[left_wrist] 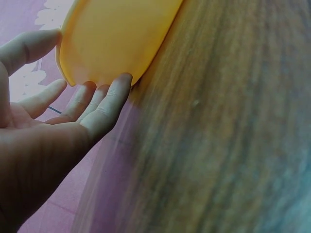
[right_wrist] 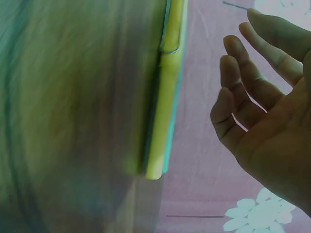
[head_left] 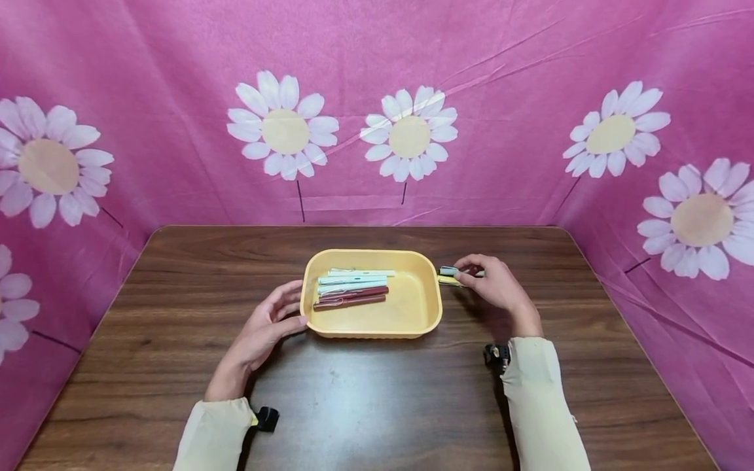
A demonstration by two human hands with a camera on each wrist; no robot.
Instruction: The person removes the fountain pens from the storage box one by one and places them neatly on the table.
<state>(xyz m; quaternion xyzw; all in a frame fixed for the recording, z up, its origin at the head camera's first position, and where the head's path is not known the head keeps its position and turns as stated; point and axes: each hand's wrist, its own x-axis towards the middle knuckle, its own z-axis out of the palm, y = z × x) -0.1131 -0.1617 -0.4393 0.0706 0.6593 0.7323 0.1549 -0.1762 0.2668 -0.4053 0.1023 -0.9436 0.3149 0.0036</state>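
Observation:
My left hand (head_left: 268,330) is at the left end of a yellow plastic tray (head_left: 432,307), its thumb and fingers spread and touching the outer wall. In the left wrist view, fingertips (left_wrist: 125,80) meet the tray (left_wrist: 116,43). Mint-coloured pens (head_left: 353,280) and dark red pens (head_left: 353,300) lie side by side in the tray's left part. Just right of the tray, my right hand (head_left: 495,284) hovers over a yellow pen (head_left: 450,282) and a mint pen (head_left: 448,271). The right wrist view shows loosely bent fingers apart from the yellow pen (right_wrist: 163,102).
The tray stands on a dark wood-grain table (head_left: 353,392). A pink cloth (head_left: 353,39) printed with daisies hangs around the back and both sides. Black straps (head_left: 497,356) are on the wrists at the sleeve ends.

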